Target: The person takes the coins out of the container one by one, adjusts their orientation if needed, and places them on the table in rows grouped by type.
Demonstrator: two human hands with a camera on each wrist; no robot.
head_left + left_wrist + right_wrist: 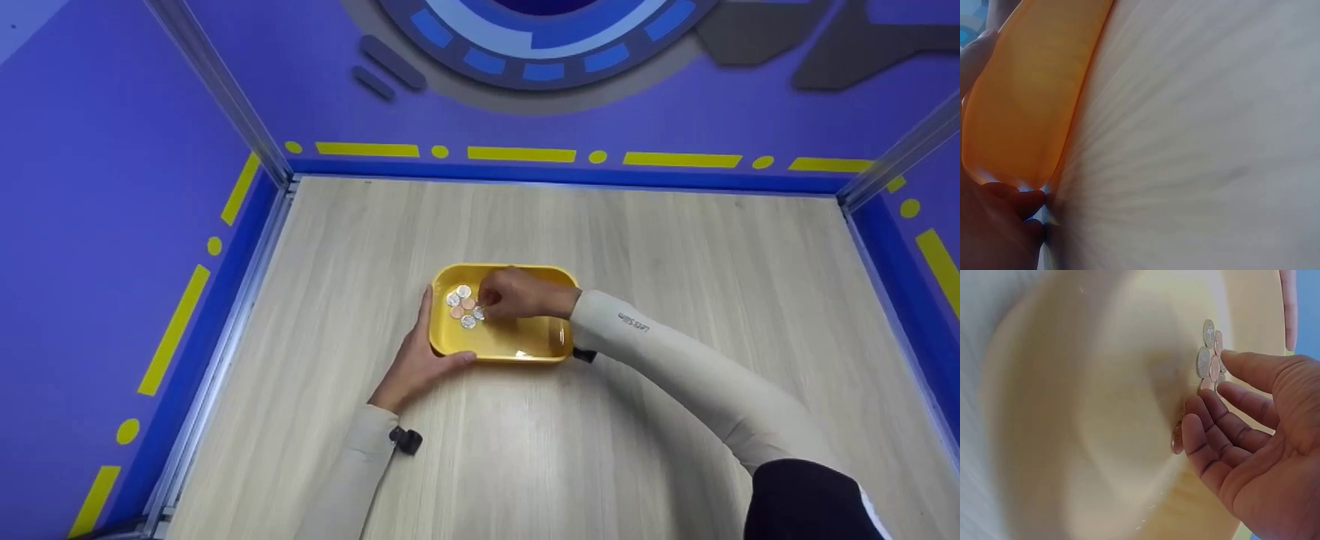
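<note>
The left hand point(418, 360) grips the yellow tray point(517, 341) by its near left corner on the counter point(525, 435); keep that steady. Inside, the right hand point(517, 294) bends toward coins point(469, 304) at the left end, pinching one or not, I can't tell. Best lifted edge-first.

Blue walls point(112, 225) around pale tabletop point(652, 240)

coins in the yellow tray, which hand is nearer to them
Right. The right hand is inside the yellow tray, its fingers close beside the coins; the left hand is outside, holding the tray's left end.
</note>
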